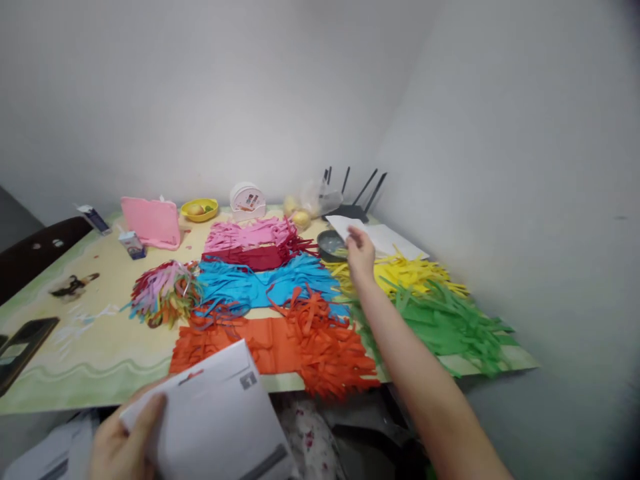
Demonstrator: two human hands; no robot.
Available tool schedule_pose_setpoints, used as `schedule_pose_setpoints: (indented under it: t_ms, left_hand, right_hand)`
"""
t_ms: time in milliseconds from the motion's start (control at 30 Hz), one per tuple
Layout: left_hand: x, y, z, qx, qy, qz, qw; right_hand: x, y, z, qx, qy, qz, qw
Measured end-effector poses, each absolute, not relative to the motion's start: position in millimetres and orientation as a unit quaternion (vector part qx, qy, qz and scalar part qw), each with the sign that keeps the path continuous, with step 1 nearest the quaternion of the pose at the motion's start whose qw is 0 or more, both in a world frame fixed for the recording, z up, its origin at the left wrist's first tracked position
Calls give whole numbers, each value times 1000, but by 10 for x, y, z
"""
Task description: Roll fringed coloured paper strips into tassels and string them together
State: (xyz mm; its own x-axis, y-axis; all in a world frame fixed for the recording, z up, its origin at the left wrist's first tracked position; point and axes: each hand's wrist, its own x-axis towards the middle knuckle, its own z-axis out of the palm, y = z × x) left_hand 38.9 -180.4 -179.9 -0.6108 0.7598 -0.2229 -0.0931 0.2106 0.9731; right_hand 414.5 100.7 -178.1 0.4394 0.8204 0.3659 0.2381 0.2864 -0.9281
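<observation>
My left hand (127,433) grips the edge of a white paper packet (215,413) with a small dark square and a red mark printed on it, low in front of the table. Across the table, my right hand (361,253) has its fingers closed at the edge of a white sheet of paper (345,227); the sheet seems slightly raised there. Fringed crepe paper lies between and around my hands: orange (273,347), blue (260,287), dark red (250,258), pink (245,233), yellow (410,273) and green (440,327). A multicoloured fringed bunch (167,290) sits left of the blue.
At the back are a pink tablet case (151,222), yellow bowl (200,209), white round box (248,200), bagged yellow fruit (301,219) and black router (353,212). A dark round dish (330,247) stands near my right hand. A phone (25,350) lies left.
</observation>
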Motion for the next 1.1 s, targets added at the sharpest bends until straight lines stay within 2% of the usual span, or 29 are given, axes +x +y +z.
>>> schedule_pose_setpoints:
  t_ms: [100,200,233,300,367,533,733,800,1000,1100]
  left_hand:
    - [542,-1657,-1715,221,626,631,401]
    - [555,-1589,-1697,218,592,647,428]
    - [529,-1589,-1702,220,582,648,439]
    - [457,-1624,-1721,224,567,652,451]
    - [381,-1698,-1754,234,556,658,450]
    - [172,-2039,-2007,227,564,676,416]
    - [-342,-2491,-2512,-3,534,787,309]
    - [-507,-2555,-2610,-13,505,817,276]
    - [-621,-2477,-2633,58,487,830,266]
    - [-614,-2366,-2612,86,494,818,282]
  right_hand:
    - [3503,145,-1780,-451,-601,390,532]
    - [3028,-682,-1757,-309,-677,588,318]
    - [2926,-864,-1756,-292,-663,630,281]
    - [2766,-1056,-1782,-288,-626,680,251]
    - [2631,-1087,-1841,-296,-604,691,265]
    - [2346,-1151,-2008,-308,-623,668,266]
    - [2093,-1475,-2173,-251,-771,575,113]
    - [1956,-1488,-2087,-232,-813,525,98]
    - [1187,-1382,-1520,-189,-908,286,242]
    - [712,-1380,-1582,-184,-937,133,264]
